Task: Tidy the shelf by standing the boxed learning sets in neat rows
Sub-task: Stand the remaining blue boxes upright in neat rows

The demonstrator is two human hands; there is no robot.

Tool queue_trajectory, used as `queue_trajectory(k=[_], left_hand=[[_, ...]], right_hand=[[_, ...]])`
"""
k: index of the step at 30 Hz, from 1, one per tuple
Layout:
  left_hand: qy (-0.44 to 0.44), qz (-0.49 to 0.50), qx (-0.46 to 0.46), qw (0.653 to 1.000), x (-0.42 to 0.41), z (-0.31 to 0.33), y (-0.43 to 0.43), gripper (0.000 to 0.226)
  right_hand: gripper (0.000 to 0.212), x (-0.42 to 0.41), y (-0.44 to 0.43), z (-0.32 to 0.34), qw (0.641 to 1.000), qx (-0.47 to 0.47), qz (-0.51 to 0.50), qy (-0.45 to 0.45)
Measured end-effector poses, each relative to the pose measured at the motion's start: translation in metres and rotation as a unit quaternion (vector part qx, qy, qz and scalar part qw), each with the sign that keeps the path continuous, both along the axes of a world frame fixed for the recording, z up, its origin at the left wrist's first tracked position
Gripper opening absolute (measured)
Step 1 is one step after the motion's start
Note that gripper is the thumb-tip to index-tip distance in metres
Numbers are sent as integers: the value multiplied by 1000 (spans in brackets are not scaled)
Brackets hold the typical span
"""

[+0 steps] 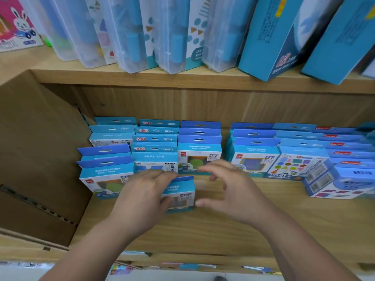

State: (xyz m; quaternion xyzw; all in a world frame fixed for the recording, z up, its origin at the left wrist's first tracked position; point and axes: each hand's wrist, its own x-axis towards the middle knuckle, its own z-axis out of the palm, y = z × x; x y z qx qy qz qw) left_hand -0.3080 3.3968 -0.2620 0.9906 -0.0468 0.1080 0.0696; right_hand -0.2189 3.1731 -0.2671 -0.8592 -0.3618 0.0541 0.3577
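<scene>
- The small blue box (pixel 180 194) stands upright on the lower wooden shelf (pixel 223 230), just below the centre of the frame and alone in front of the rows.
- The left hand (pixel 146 197) grips this box from its left side. Its fingers (pixel 162 176) curl over the top flap and the thumb presses the front face.
- The right hand (pixel 233 191) hovers at the box's right, holding nothing, with its fingers spread and loosely curved. Its thumb tip sits right at the box's right edge (touching or only just beside, I cannot tell).
- Behind the hands, boxed learning sets (pixel 154 151) stand in rows running to the back of the shelf, with hang-tabs up and printed faces forward.
- A gap of bare shelf parts the centre rows from the right-hand rows (pixel 255 155).
- At centre right, a box printed with coloured shapes (pixel 298 165) leans backwards, and the boxes beyond it are blurred.
- A brown cardboard carton (pixel 30 159) fills the left of the frame, beside the leftmost row.
- On the upper shelf stand clear plastic cases (pixel 125 37), all tilted.
- In the upper right lean tall blue boxes (pixel 269 37).
- A pink box with a rabbit (pixel 16 23) sits in the upper left corner.
</scene>
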Motion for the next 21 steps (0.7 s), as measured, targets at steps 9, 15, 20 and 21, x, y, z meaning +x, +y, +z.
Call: queue_trajectory(k=[9, 15, 20, 21], left_hand=[[-14, -52, -62, 997, 20, 1, -25, 62], [-91, 58, -13, 994, 11, 4, -2, 56], [-20, 20, 113, 993, 17, -16, -3, 54], [-5, 30, 118, 993, 17, -18, -2, 58]], right_hand=[[42, -4, -8, -13, 997, -54, -56, -22], [34, 14, -39, -1, 991, -63, -121, -13], [27, 31, -45, 9, 984, -58, -167, -14], [27, 33, -40, 10, 985, -57, -164, -17]])
